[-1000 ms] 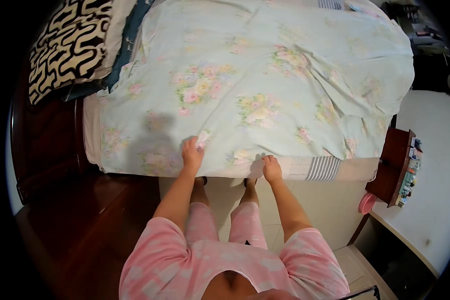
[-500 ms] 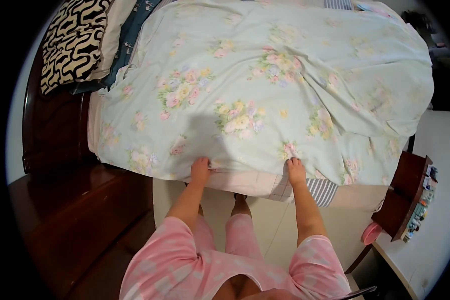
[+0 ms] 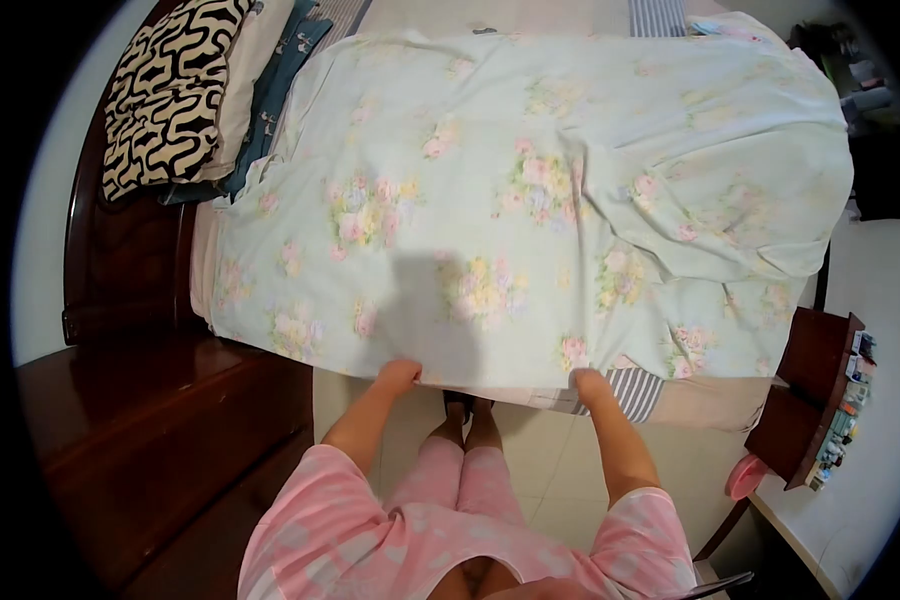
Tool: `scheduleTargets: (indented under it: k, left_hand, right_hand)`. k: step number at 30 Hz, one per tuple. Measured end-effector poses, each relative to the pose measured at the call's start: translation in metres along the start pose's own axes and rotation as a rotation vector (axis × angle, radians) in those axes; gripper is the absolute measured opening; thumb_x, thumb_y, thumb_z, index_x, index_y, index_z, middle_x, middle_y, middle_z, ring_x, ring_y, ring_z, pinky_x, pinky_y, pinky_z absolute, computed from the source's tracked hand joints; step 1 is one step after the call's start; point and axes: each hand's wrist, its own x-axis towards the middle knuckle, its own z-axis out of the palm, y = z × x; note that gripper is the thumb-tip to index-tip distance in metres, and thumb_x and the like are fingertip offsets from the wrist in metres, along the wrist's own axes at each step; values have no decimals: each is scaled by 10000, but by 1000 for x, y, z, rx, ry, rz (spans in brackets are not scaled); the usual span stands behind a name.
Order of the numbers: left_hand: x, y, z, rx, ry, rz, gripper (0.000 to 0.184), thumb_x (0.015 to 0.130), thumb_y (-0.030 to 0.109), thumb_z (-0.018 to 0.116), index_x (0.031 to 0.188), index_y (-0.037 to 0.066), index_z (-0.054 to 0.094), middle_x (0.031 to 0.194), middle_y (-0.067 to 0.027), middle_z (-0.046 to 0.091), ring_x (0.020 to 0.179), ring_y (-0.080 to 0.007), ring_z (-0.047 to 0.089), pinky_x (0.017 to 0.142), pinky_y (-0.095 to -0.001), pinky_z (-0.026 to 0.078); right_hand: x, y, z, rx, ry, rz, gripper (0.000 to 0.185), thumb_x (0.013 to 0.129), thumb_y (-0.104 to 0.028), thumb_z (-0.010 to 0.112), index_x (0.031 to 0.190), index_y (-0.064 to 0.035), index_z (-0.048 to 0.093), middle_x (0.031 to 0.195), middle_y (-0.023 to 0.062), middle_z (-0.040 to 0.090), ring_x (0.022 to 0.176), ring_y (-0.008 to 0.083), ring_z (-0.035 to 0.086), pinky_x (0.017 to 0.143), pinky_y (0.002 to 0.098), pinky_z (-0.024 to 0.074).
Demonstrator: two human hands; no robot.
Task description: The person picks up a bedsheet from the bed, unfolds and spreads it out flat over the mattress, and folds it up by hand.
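Note:
A pale green floral quilt cover [image 3: 400, 110] is spread over the bed, flat on the left and wrinkled on the right. My left hand [image 3: 401, 375] is closed on its near edge. Farther right along that same edge, my right hand [image 3: 589, 383] also grips the fabric. Between the two hands the edge is drawn fairly straight. Below it shows the pink bed sheet [image 3: 710, 402] with a grey-striped section [image 3: 634, 394] hanging over the bed's side.
A dark wooden nightstand [image 3: 160, 400] stands close on the left, beside the headboard [image 3: 130, 270]. A patterned pillow [image 3: 170, 100] lies at the bed's head. To the right are a wooden shelf [image 3: 805, 390] with small items, a white desk [image 3: 875, 420] and a pink bin [image 3: 745, 476].
Both hands have pulled the quilt cover's near edge toward me, smoothing its middle. Its far edge has slid nearer, baring more sheet behind. My feet are closer together.

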Motion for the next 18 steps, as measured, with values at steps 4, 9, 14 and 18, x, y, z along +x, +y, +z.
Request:
scheduleTargets:
  k: [4, 9, 14, 18]
  left_hand:
    - [-8, 2, 27, 28, -70, 36, 84, 690, 160, 607, 752, 117, 571, 791, -85, 597, 795, -290, 570, 672, -406, 450]
    - [3, -2, 62, 45, -93, -16, 142, 666, 229, 642, 752, 127, 593, 808, -67, 598, 800, -263, 576, 694, -387, 460]
    - [24, 26, 34, 106, 107, 16, 297, 639, 310, 703, 900, 185, 638, 1106, -125, 492, 1027, -327, 477, 793, -429, 450]
    - [31, 48, 36, 146, 143, -16, 411, 655, 304, 706, 1053, 261, 616, 1360, -141, 231, 1228, -402, 256, 894, -488, 399]
  right_hand:
    - [-30, -2, 29, -6, 7, 31, 208, 763, -53, 496, 961, -50, 560, 992, 147, 588, 932, 316, 555, 800, 400, 458]
    - [-17, -10, 40, 23, -81, 199, 243, 726, -72, 563, 968, -91, 570, 1038, 130, 576, 987, 288, 534, 814, 392, 454]
    - [-15, -29, 6, 89, 418, 197, 437, 703, -133, 636, 1113, -77, 496, 1353, 162, 303, 1144, 414, 401, 870, 450, 431]
    - [-1, -43, 11, 263, -47, 335, 809, 642, -330, 737, 1303, -101, 331, 1431, 244, 23, 1234, 513, 227, 977, 461, 345]
